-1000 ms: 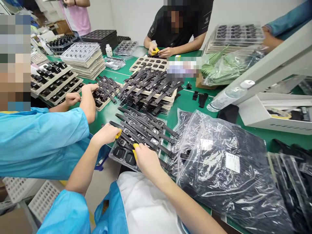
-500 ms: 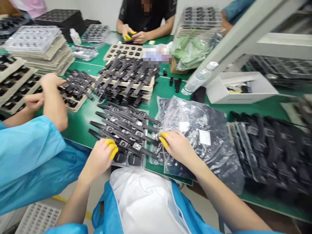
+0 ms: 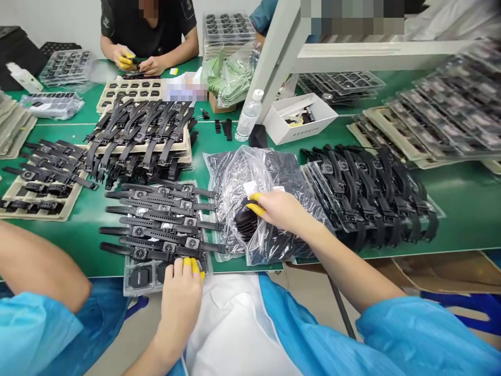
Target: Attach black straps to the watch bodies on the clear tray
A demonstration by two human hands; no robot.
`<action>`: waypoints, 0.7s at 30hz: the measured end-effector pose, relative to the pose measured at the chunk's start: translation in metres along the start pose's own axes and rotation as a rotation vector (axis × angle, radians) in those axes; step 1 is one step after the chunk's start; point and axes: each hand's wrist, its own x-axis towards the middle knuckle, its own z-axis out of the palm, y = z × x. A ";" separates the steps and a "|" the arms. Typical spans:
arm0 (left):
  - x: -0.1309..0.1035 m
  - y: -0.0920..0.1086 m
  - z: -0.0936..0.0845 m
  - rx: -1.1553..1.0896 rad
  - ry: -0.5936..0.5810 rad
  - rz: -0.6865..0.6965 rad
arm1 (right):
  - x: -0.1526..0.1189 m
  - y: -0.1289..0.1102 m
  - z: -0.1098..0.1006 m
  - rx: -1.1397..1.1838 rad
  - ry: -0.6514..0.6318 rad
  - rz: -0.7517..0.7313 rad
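My left hand [image 3: 183,284], with yellow finger cots, is at the near edge of a clear plastic tray [image 3: 127,282]. Its fingers curl down over the front row, hiding what they hold there. Beside it sits a black square watch body [image 3: 140,277] in a compartment. Several black smartwatches with straps [image 3: 168,222] lie in rows across the tray. My right hand [image 3: 279,209], also in yellow cots, reaches to the mouth of a clear plastic bag [image 3: 289,237]. Thumb and finger close around a dark strap end there. More black straps [image 3: 246,224] show inside the bag.
Trays piled with strapped watches [image 3: 141,136] stand behind, and more watches [image 3: 368,188] stand at the right. A water bottle [image 3: 249,117] and white box [image 3: 301,122] are farther back. A neighbour's arm [image 3: 39,261] is at the left; a person in black [image 3: 152,42] works opposite.
The view has swung right. My left hand has moved from the watches' left side to the tray's front row. My right hand has moved from the strap ends to the bag's mouth.
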 end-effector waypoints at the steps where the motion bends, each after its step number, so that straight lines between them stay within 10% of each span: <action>1: 0.002 0.000 -0.002 -0.004 -0.005 -0.001 | -0.002 0.004 -0.001 -0.007 -0.025 0.060; 10: -0.006 -0.025 0.022 -0.016 0.137 0.093 | -0.018 0.026 0.001 -0.037 -0.033 0.276; 15: -0.009 -0.028 0.026 -0.049 0.146 0.069 | -0.004 0.002 0.006 0.113 0.169 -0.124; 21: -0.012 -0.030 0.025 -0.104 0.148 0.081 | 0.010 0.008 0.003 0.171 -0.034 -0.206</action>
